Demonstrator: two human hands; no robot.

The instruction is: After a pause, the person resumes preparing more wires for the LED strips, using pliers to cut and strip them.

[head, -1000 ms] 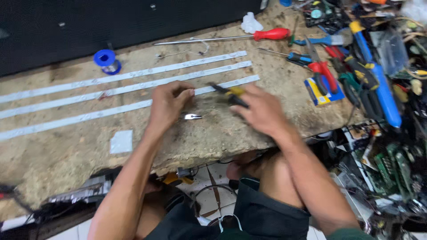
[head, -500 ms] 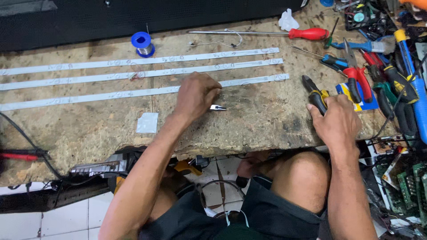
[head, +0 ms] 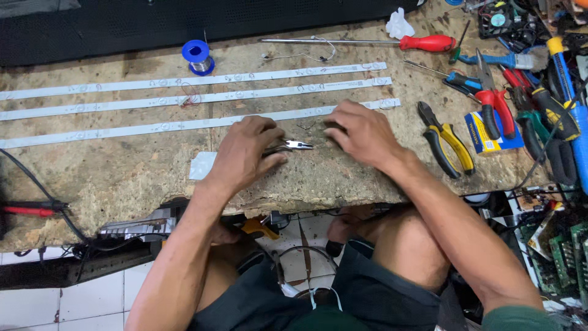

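My left hand [head: 245, 153] is closed around a small pair of needle-nose pliers [head: 295, 146], whose metal tips point right along the worn workbench [head: 122, 184]. My right hand [head: 361, 132] rests palm down just right of those tips. Its fingertips touch the bench at the nearest of three long white LED strips [head: 122, 130], and nothing shows in its grasp. The other two strips [head: 122, 105] [head: 184, 81] lie parallel farther back. Yellow-handled pliers [head: 450, 144] lie loose on the bench to the right of my right wrist.
A blue solder spool [head: 196, 55] and a long red-handled screwdriver [head: 429, 43] lie at the back. Several hand tools [head: 520, 104] crowd the right end. A small white square [head: 202, 165] lies by my left wrist, and a red probe with a black lead [head: 30, 210] sits at the left edge.
My right hand has left the yellow-handled pliers at the right and moved back left to the nearest strip. My left hand stays on the small pliers.
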